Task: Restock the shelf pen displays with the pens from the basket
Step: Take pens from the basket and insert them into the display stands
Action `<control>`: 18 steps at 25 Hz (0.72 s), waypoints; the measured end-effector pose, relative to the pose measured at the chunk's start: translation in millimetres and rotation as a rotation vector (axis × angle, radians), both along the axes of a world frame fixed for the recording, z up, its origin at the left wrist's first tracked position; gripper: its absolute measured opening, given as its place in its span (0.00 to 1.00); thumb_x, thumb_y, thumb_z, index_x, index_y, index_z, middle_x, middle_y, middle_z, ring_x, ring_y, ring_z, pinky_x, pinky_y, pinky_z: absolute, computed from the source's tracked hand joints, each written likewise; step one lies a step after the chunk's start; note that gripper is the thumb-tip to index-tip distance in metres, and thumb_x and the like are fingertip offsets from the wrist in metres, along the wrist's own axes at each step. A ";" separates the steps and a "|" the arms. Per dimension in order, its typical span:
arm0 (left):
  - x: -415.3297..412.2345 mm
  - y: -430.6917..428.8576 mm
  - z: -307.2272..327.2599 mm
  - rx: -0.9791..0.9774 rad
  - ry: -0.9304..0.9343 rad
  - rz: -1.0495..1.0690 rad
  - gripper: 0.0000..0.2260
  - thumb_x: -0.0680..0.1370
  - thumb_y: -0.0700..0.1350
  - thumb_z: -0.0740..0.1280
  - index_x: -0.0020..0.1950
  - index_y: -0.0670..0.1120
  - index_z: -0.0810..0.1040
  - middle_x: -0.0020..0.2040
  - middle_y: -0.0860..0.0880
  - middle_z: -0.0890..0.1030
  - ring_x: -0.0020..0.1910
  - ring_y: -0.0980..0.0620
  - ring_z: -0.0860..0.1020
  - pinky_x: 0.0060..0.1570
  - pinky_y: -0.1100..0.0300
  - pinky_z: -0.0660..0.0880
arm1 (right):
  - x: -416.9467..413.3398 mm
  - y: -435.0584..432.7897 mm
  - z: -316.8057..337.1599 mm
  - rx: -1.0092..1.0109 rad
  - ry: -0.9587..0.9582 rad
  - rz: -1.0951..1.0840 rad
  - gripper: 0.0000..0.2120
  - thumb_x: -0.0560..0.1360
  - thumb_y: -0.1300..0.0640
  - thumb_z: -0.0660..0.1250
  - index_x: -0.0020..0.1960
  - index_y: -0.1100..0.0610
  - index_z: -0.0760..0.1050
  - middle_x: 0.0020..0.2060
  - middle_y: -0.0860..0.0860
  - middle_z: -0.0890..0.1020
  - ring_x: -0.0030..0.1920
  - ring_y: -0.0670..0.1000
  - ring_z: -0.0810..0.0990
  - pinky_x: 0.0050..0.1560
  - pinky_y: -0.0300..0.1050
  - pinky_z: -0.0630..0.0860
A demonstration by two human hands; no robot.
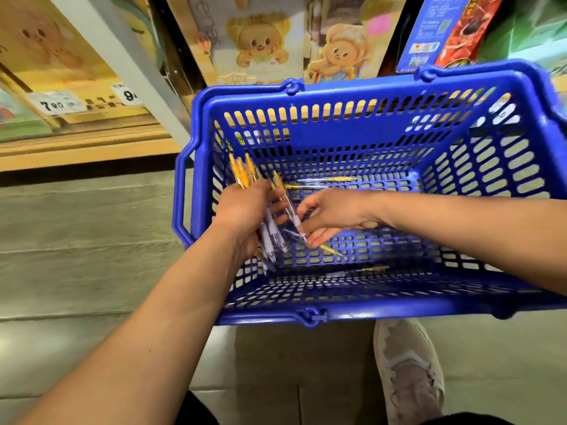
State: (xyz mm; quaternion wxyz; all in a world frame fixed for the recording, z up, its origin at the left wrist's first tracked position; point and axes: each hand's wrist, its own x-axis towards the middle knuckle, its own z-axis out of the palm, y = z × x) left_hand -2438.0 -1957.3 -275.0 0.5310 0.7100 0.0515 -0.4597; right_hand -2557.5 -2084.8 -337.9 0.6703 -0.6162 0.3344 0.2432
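A blue plastic basket (352,312) sits on the floor in front of me. Inside it, my left hand (245,214) grips a bundle of wrapped yellow pens (244,173) with pale grips, their yellow ends pointing up and away. My right hand (331,214) reaches in from the right and pinches one more pen (290,207) next to the bundle. Loose wrapped pens lie on the basket floor: one at the far side (325,180), one under my right hand (329,250), one near the front wall (359,271).
Shelves behind the basket hold cartoon-bear stationery packs (260,41) and boxed goods (445,32). Price tags (58,103) hang on the low shelf edge at left. A white shelf upright (129,62) slants beside the basket. My shoe (408,369) stands on the grey floor below it.
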 end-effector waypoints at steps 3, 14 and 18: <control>-3.1 -2.2 -4.9 0.051 -0.085 -0.024 0.07 0.83 0.42 0.63 0.55 0.38 0.76 0.44 0.42 0.85 0.36 0.48 0.85 0.40 0.48 0.85 | -1.7 3.8 21.4 0.036 -0.180 -0.105 0.08 0.78 0.60 0.71 0.57 0.57 0.78 0.49 0.64 0.86 0.50 0.58 0.87 0.54 0.49 0.83; -12.9 -6.3 6.0 -0.037 -0.001 -0.006 0.10 0.86 0.46 0.61 0.49 0.41 0.72 0.44 0.45 0.82 0.37 0.47 0.83 0.43 0.45 0.84 | -6.3 16.5 38.3 -0.060 -0.281 -0.081 0.12 0.80 0.60 0.68 0.62 0.54 0.82 0.43 0.52 0.86 0.40 0.46 0.84 0.46 0.39 0.82; -11.6 -7.2 10.5 0.013 -0.098 -0.049 0.10 0.85 0.47 0.63 0.56 0.39 0.73 0.37 0.46 0.80 0.27 0.51 0.82 0.33 0.48 0.82 | -9.1 21.2 33.4 0.100 -0.329 -0.085 0.09 0.81 0.58 0.67 0.58 0.51 0.82 0.45 0.52 0.87 0.45 0.48 0.85 0.54 0.43 0.82</control>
